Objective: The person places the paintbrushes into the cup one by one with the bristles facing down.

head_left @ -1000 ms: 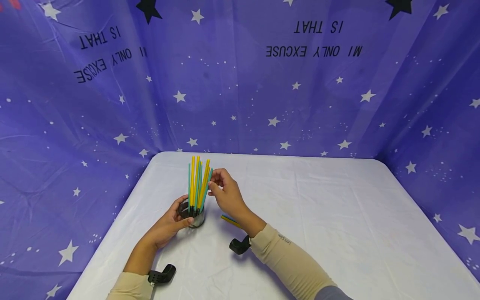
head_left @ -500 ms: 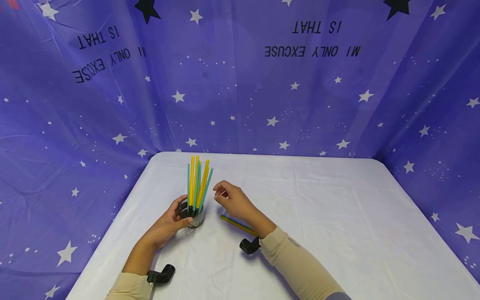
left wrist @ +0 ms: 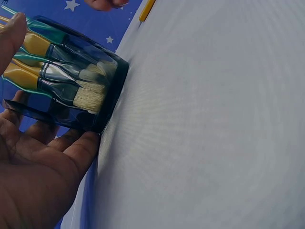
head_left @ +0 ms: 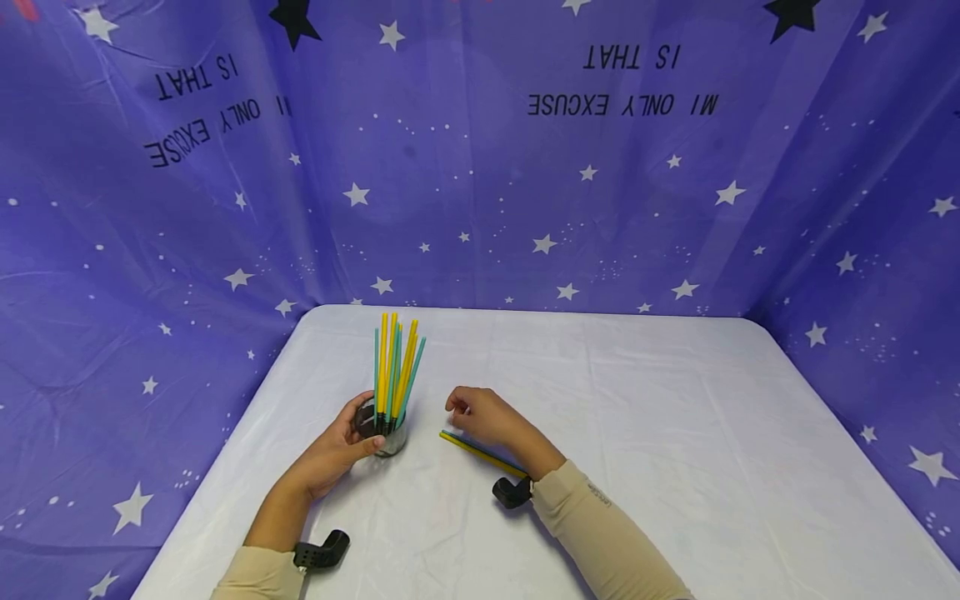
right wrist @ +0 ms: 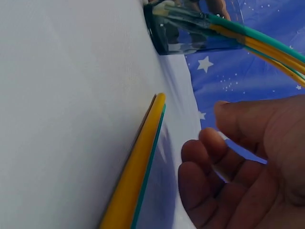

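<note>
My left hand point(head_left: 330, 458) grips a clear glass point(head_left: 395, 440) on the table, thumb on the near side. Several paintbrushes point(head_left: 408, 375) with yellow and teal handles stand in it, handles up. Pale bristles point(left wrist: 89, 98) point down inside the glass in the left wrist view. Right of the glass, a yellow-handled paintbrush point(head_left: 480, 452) lies on the table with a teal-handled paintbrush point(right wrist: 151, 174) alongside it; their far ends are hidden under my right wrist. Just above them hovers my right hand point(head_left: 491, 418), fingers loosely curled, with nothing between thumb and fingertips.
A white cloth point(head_left: 637, 433) covers the table. Purple star-printed curtains point(head_left: 480, 167) hang behind it and at both sides. Black wrist cameras, one on the left wrist point(head_left: 322, 550) and one on the right point(head_left: 512, 492), stick out near the tabletop.
My right hand has left the brush handles in the glass and moved right and toward me, over the brushes lying on the table. My left hand keeps its hold on the glass.
</note>
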### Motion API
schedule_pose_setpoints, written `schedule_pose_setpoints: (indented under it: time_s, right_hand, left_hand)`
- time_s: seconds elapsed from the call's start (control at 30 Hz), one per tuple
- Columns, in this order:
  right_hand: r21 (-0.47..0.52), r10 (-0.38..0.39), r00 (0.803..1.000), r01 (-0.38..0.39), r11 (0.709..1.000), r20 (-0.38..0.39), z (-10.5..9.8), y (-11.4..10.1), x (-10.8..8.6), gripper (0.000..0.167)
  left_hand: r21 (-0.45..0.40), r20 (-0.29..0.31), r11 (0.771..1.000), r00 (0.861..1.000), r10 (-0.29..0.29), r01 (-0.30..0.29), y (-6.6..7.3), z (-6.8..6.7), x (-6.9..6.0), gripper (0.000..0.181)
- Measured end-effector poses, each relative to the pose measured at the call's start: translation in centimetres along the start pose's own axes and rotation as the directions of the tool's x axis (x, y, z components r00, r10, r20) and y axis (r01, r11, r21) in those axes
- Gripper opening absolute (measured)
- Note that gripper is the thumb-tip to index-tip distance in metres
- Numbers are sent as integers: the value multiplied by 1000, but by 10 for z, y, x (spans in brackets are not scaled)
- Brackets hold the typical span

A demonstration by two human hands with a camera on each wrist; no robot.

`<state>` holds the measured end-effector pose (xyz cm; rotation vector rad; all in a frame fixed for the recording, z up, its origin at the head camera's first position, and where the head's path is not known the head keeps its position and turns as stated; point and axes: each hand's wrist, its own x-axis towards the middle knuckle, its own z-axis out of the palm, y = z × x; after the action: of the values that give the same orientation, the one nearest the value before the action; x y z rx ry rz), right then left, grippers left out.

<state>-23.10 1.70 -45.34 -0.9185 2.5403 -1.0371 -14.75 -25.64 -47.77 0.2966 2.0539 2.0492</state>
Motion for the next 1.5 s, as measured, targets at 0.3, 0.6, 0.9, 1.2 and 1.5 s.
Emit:
schedule_pose_setpoints:
  time_s: [0.3, 0.6, 0.9, 1.2, 1.5]
  right_hand:
    - [-93, 16, 994, -6, 996, 110, 1, 7, -2, 9]
    - [-99, 39, 981, -20, 995, 192, 2, 7, -3, 10]
    - [-118, 57, 978, -33, 992, 199, 3, 9, -3, 10]
    - [-147, 57, 978, -28, 989, 201, 6, 6, 0, 12]
    - [-262, 56, 980, -4, 965, 192, 10, -2, 1, 12]
  left_hand:
    - [3, 5, 1000, 1000, -1, 1, -2, 1, 1, 84]
    - [19, 10, 1000, 1000, 1, -2, -3, 1, 1, 83]
    - [6, -3, 1000, 1000, -20, 20, -2, 3, 2, 83]
    - [10, 1, 1000, 1000, 2, -2, -3, 0, 1, 83]
    - [-2, 5, 1000, 1000, 18, -18, -3, -1, 1, 82]
